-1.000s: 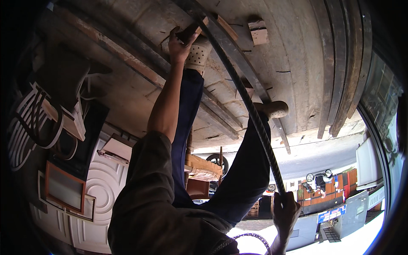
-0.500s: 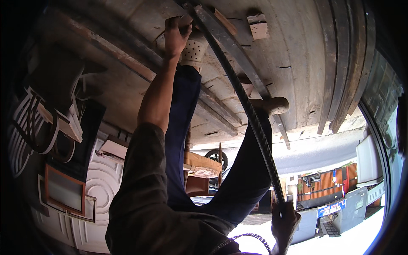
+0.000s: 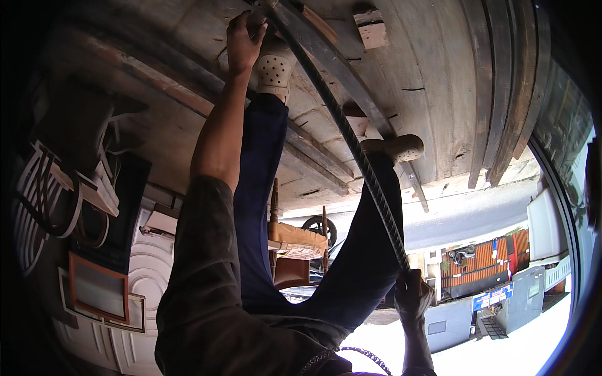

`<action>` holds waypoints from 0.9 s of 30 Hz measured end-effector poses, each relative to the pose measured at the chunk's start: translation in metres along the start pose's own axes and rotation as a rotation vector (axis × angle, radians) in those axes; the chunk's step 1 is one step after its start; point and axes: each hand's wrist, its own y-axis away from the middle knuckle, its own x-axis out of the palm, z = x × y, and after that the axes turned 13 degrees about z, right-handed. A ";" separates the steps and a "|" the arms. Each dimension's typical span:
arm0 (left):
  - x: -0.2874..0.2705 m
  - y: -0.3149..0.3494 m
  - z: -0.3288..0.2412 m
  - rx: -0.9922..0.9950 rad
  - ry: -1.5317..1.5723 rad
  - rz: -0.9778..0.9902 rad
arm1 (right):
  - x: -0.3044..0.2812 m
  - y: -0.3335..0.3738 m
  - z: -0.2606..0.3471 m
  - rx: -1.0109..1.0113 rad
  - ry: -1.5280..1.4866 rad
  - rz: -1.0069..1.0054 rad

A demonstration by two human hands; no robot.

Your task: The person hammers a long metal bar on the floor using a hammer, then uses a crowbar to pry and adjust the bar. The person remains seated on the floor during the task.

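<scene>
A long dark ribbed steel bar (image 3: 342, 119) slants across the view, from the upper middle down to the right. Its near end is wrapped in my right hand (image 3: 414, 293), whose fingers are closed. At the far end, my left hand (image 3: 243, 44) is closed around a small greyish block (image 3: 256, 21), close beside the bar. What that block is made of I cannot tell. Under the bar lies a flat dark beam (image 3: 338, 66) on the floor. My feet, in beige perforated clogs (image 3: 274, 70), stand either side of the bar.
Several long dark beams (image 3: 495, 88) lie on the right, with more beams (image 3: 188, 94) at the left. A wooden block (image 3: 372, 30) sits past the flat beam. Stacked chairs (image 3: 69, 169) and a framed panel (image 3: 98, 288) stand at the left. A glass edge (image 3: 564, 213) curves along the right.
My right hand has moved up and slightly left, with the bar still in it. My left hand has shifted a little up and left. The whole view has tilted slightly.
</scene>
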 end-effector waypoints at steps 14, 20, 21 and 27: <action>-0.012 -0.005 -0.010 -0.109 -0.120 0.149 | -0.019 0.005 0.001 -0.062 -0.118 -0.047; -0.013 -0.006 -0.022 -0.136 -0.125 0.157 | -0.066 0.035 0.035 0.040 -0.081 0.013; -0.013 -0.007 -0.022 -0.137 -0.125 0.157 | -0.069 0.039 0.044 0.082 -0.052 0.012; -0.014 -0.002 -0.022 -0.090 -0.055 0.158 | -0.074 0.063 0.046 0.038 -0.050 0.132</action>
